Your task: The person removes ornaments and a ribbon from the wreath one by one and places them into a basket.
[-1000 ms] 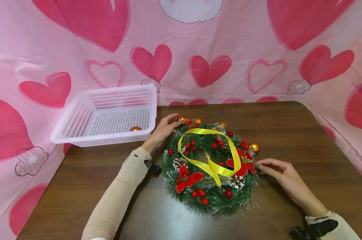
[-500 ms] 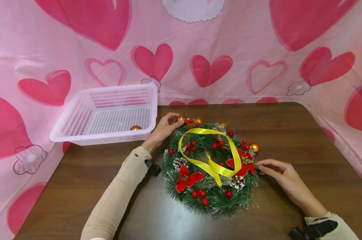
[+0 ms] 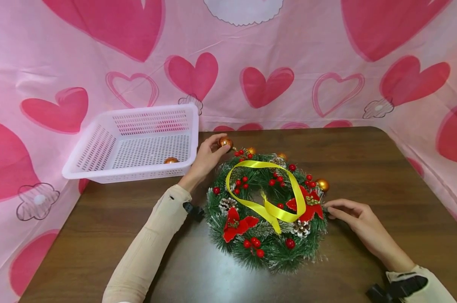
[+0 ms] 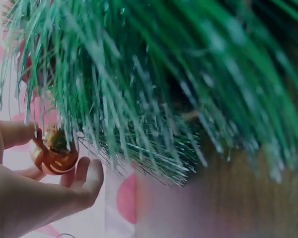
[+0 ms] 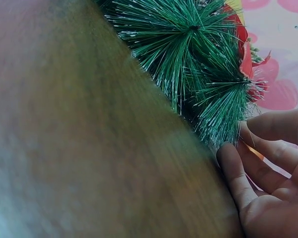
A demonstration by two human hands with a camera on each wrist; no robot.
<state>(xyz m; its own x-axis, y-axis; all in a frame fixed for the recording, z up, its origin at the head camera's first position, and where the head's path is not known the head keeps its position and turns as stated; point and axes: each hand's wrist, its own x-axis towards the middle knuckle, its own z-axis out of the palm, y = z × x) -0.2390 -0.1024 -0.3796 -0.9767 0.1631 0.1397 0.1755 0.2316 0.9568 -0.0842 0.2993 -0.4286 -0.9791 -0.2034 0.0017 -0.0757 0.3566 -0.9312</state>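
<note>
The left hand [image 3: 207, 157], extended up from seven o'clock, pinches one bauble [image 3: 225, 144] of five just beyond the wreath's [image 3: 277, 257] eleven o'clock edge; the right hand [image 3: 364, 225], extended from four, is at three — pinching or only touching, I cannot tell. The held bauble sits farther out than half a second ago — the wreath, under one ribbon [image 3: 258, 164], rests on the surface [image 3: 364, 168], one basket [image 3: 130, 171] toward ten.

There were two hands [image 3: 207, 157], one wreath [image 3: 270, 257], one ribbon [image 3: 298, 195], two red flowers [image 3: 233, 223], five baubles [image 3: 322, 185], one basket [image 3: 130, 170] and one table [image 3: 364, 168].
</note>
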